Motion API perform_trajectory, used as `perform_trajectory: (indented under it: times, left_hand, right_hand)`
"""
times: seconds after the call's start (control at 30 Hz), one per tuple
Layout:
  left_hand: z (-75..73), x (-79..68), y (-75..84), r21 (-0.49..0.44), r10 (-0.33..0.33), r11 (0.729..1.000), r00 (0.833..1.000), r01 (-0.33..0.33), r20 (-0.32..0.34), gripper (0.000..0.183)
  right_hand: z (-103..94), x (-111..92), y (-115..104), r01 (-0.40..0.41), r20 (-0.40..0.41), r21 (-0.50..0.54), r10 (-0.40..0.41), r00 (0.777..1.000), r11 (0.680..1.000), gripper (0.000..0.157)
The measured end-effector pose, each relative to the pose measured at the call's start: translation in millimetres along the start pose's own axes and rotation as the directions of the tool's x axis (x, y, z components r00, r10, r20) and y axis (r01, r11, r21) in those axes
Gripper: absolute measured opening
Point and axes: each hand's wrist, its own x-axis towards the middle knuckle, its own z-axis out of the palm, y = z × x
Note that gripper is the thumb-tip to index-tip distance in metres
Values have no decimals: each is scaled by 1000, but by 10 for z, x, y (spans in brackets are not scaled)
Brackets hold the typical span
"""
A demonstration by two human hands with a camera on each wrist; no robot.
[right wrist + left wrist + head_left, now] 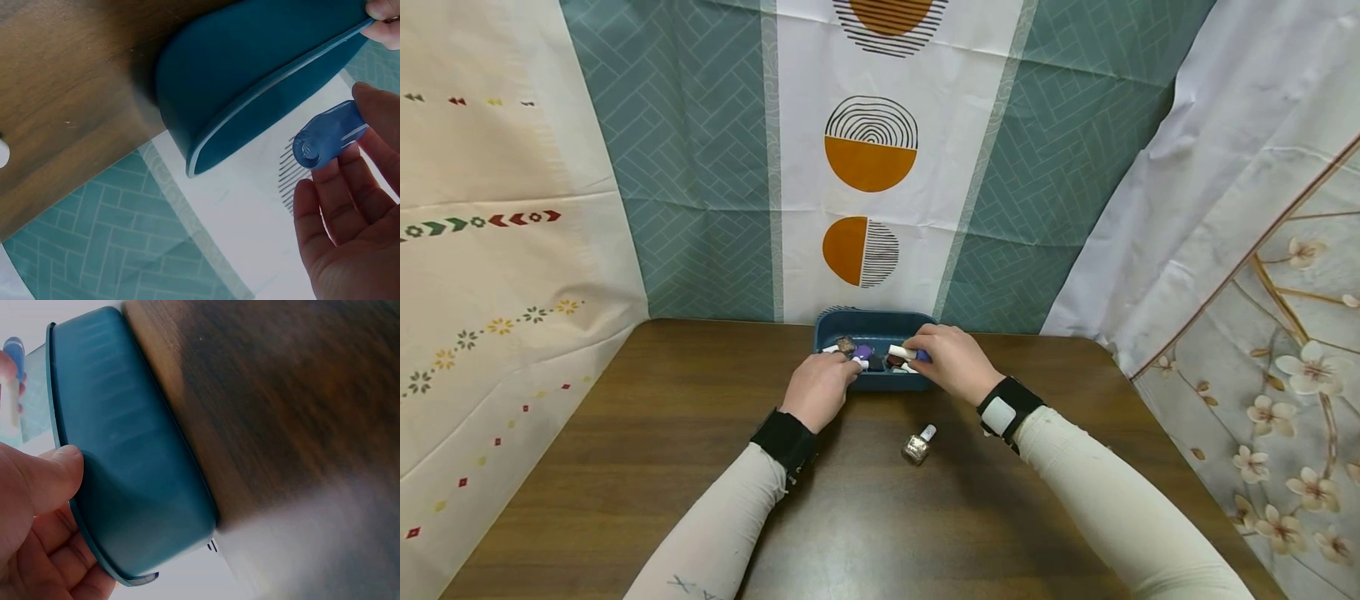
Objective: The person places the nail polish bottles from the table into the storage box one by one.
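My left hand [817, 390] grips the front-left rim of a dark teal plastic bin [891, 383]. In the left wrist view its thumb presses the outer wall while the other fingers are on the inner side. My right hand [953, 360] holds a blue nail polish bottle [331, 134] with a white cap [901, 352] over the right part of the bin. The right wrist view shows the bottle's base between thumb and fingers. Several nail polish bottles lie inside the bin, among them a purple one [862, 352] and a brown glittery one [846, 343].
A gold glitter nail polish bottle [916, 448] with a white cap lies on the brown wooden table [700, 467], in front of the bin. Behind the bin hangs a patterned curtain [707, 167]. Pale fabrics border the table's left and right sides.
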Motion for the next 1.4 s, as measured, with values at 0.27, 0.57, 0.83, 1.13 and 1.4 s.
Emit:
perform_trajectory:
  times: [0.27, 0.57, 0.83, 1.13, 1.4]
  left_hand:
    - [-13, 8, 8, 2, 1, 1000, 1000, -1, 9, 13]
    - [6, 1, -2, 14, 4, 1000, 1000, -5, 15, 14]
    - [29, 2, -16, 6, 20, 1000, 1000, -20, -9, 13]
    - [20, 3, -22, 12, 23, 1000, 1000, -23, -1, 14]
    - [20, 0, -31, 22, 24, 999, 1000, -24, 0, 12]
  right_hand:
    - [98, 109, -10, -28, 34, 17, 27, 999, 999, 23]
    - [203, 205, -23, -20, 43, 17, 20, 999, 1000, 22]
    - [304, 286, -12, -49, 80, 29, 47, 996, 998, 25]
    - [445, 363, -3, -100, 125, 51, 93, 988, 994, 24]
    - [506, 415, 19, -104, 203, 46, 93, 975, 994, 21]
